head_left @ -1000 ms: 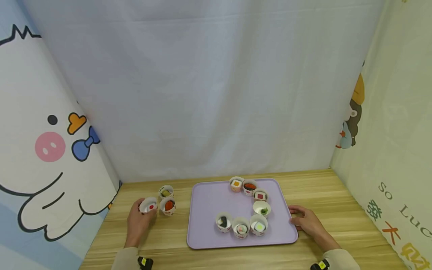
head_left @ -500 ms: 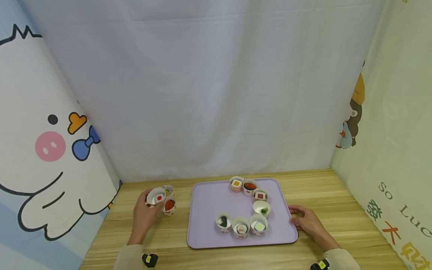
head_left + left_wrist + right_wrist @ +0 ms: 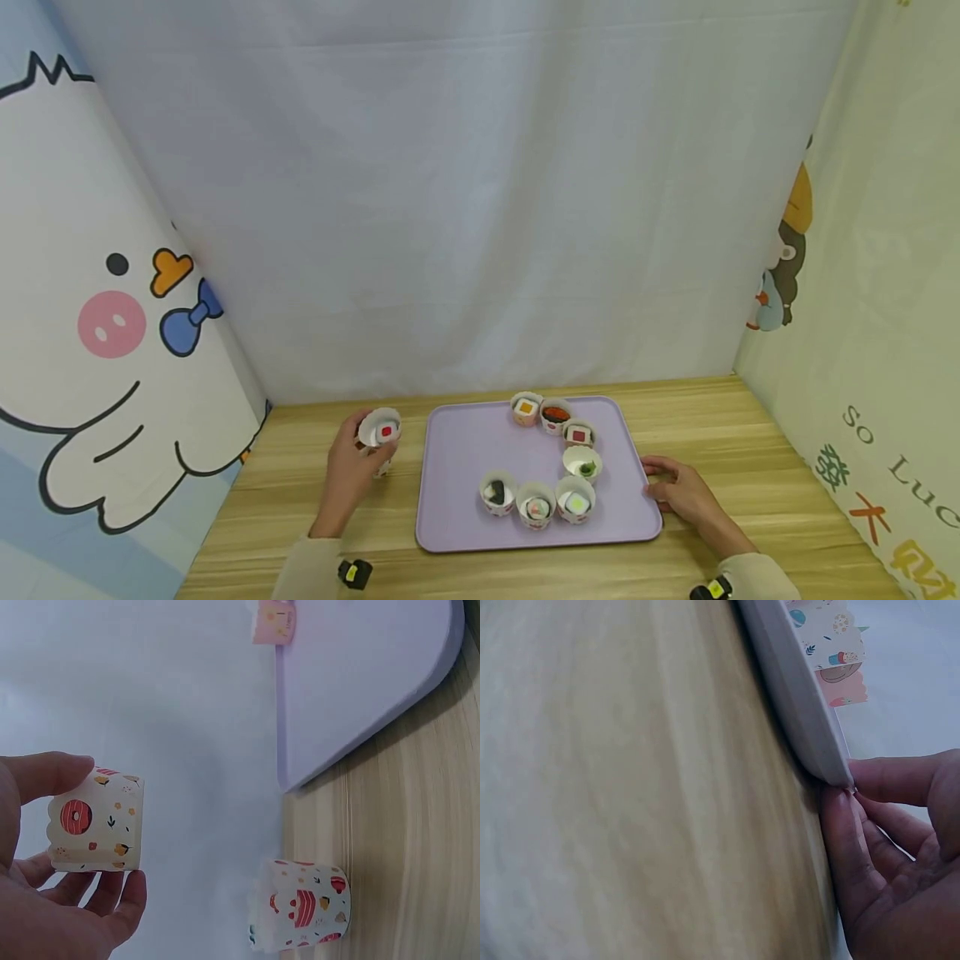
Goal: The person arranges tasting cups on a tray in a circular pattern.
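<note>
My left hand [image 3: 347, 479] grips a printed paper baking cup [image 3: 379, 428] and holds it raised, to the left of the lilac tray [image 3: 461, 475]. Inside this cup sits a small white piece with a red centre. In the left wrist view, thumb and fingers are around the cup's printed wall [image 3: 97, 817]. Under the held cup, another paper cup [image 3: 307, 907] stands on the table, mostly covered by my hand in the head view. My right hand [image 3: 684, 498] pinches the tray's right rim; the right wrist view shows thumb and fingertips on the tray edge [image 3: 795, 705].
Several filled paper cups stand on the tray in a curve, from an orange-topped one [image 3: 527, 409] at the back, past one with green [image 3: 582, 464], to one with a dark piece [image 3: 497, 493] in front. A white curtain [image 3: 465, 208] hangs behind the wooden table [image 3: 705, 417].
My left hand has lifted the cup and carried it right and slightly back, over the two cups standing on the left. The right hand and the tray have stayed in place.
</note>
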### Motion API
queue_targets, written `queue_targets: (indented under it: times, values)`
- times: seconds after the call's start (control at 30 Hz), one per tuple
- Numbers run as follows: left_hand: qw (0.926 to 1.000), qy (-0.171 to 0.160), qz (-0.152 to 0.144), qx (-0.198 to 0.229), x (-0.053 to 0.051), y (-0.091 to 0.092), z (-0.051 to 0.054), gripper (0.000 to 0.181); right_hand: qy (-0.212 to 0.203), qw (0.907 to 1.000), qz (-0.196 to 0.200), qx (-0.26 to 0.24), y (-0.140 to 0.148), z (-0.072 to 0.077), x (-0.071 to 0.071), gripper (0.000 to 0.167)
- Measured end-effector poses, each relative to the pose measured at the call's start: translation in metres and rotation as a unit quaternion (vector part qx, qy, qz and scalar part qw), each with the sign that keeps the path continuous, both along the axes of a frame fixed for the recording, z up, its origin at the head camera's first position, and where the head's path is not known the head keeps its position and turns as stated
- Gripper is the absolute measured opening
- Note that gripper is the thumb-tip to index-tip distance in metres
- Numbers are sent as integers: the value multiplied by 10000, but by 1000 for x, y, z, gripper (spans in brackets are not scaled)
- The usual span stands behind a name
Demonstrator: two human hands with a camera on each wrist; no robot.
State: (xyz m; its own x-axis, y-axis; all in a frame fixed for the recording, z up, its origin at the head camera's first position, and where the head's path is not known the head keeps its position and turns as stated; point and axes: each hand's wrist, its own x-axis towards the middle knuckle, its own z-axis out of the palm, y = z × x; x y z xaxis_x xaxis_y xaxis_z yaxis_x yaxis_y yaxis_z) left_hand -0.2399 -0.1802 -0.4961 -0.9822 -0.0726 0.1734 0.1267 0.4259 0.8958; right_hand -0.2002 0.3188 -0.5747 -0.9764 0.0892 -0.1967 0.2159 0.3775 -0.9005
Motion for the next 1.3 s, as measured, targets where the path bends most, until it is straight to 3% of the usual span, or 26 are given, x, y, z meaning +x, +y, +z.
queue_targets:
  times: [0.47, 0.93, 1.3]
  values:
    - [9983, 429, -297, -272, -6, 38, -11, 61, -10, 10000, 17, -6, 0, 0, 0, 57]
    - [9970, -127, -716, -280, -9, 63, -29, 68, -12, 10000, -12, -6, -1, 1, 2, 57]
    - [9930, -45, -1116, -386, -18, 76, -48, 60, -32, 10000, 15, -14, -1, 3, 2, 57]
